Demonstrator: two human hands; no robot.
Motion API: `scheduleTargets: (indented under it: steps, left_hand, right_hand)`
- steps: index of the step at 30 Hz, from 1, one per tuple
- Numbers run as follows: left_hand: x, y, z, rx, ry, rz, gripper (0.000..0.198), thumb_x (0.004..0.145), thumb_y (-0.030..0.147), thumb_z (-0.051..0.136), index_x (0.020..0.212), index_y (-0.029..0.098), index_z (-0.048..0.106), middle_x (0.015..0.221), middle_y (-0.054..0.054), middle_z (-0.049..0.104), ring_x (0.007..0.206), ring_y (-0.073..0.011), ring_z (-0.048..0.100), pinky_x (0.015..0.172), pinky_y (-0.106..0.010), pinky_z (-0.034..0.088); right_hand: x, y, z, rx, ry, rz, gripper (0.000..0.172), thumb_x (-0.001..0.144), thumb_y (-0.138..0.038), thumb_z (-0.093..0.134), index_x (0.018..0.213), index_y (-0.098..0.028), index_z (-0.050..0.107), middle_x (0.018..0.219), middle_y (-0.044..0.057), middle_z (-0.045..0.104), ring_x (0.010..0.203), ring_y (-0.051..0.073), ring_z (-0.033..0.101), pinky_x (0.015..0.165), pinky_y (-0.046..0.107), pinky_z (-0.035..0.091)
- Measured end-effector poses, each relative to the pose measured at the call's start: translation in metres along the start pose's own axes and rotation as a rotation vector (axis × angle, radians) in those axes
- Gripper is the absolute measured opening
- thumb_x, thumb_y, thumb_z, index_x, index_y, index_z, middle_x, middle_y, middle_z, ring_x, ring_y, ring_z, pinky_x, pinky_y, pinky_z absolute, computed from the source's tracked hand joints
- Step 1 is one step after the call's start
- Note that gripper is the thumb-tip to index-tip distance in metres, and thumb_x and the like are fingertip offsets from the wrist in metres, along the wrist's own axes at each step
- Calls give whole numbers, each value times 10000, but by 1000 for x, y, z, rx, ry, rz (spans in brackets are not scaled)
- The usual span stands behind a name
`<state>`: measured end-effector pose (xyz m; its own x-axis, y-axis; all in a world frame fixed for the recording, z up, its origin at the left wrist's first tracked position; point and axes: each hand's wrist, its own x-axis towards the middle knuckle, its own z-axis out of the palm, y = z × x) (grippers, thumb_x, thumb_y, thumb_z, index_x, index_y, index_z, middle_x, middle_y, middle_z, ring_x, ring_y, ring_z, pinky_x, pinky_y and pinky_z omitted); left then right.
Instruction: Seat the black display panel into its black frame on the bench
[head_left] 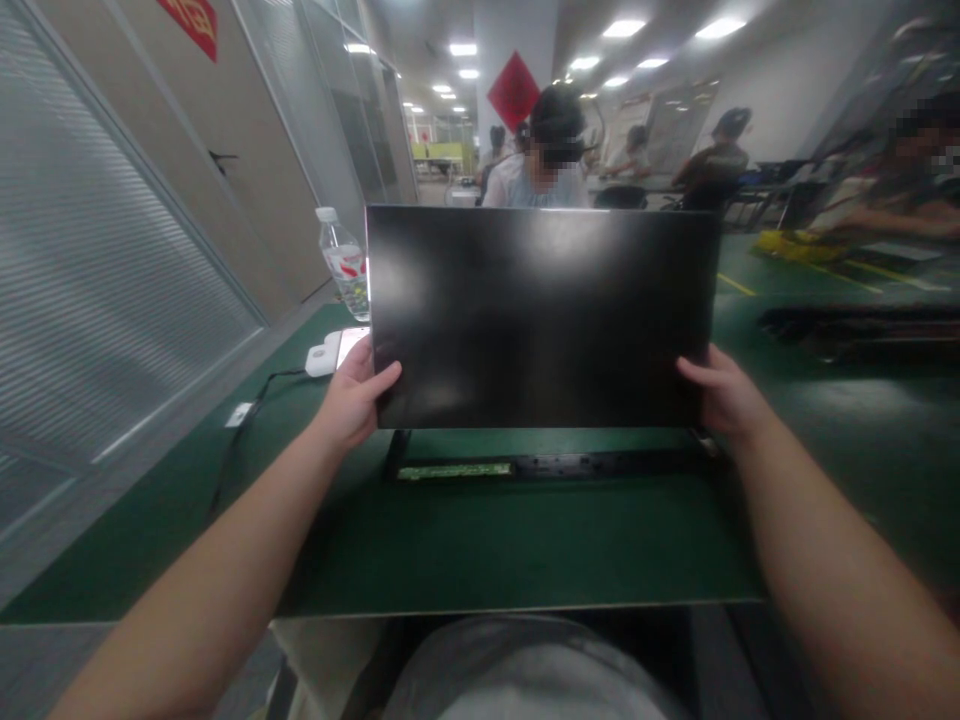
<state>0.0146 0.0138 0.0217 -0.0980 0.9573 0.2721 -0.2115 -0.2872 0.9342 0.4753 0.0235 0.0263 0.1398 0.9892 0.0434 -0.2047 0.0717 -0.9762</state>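
Left hand [352,397] and right hand [733,395] had the dark panel [540,320] by its side edges, fingers closed on it. Panel was raised, not lying in the black frame [577,465] on the green surface [525,560]. Frame's far part was hidden.

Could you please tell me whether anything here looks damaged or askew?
Nothing clearly stands out. The display panel, held by the left hand and right hand, shows no visible crack; the capped water bottle appears to lean, though that may be lens distortion.
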Motion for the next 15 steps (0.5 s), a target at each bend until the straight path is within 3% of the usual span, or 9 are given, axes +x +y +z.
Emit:
scheduleTargets:
  steps: [10, 15]
  left_hand:
    - [-13, -10, 18, 46, -18, -196, 787, 756, 254, 831, 1471, 307, 506, 1393, -84, 710, 1269, -325, 680, 1092, -520, 539]
    - [-12, -16, 16, 68, -33, -217, 803, 724, 247, 845, 1453, 267, 510, 1347, -109, 722, 1260, -347, 677, 1104, -532, 521]
  right_hand:
    - [10, 13, -5, -33, 84, 138, 378, 606, -186, 802, 968, -266, 731, 890, 27, 810, 928, 315, 781, 864, 497, 643]
    - [14, 18, -6, -52, 116, 254, 343, 610, -180, 769, 941, -256, 723, 833, 42, 799, 824, 318, 783, 760, 504, 656]
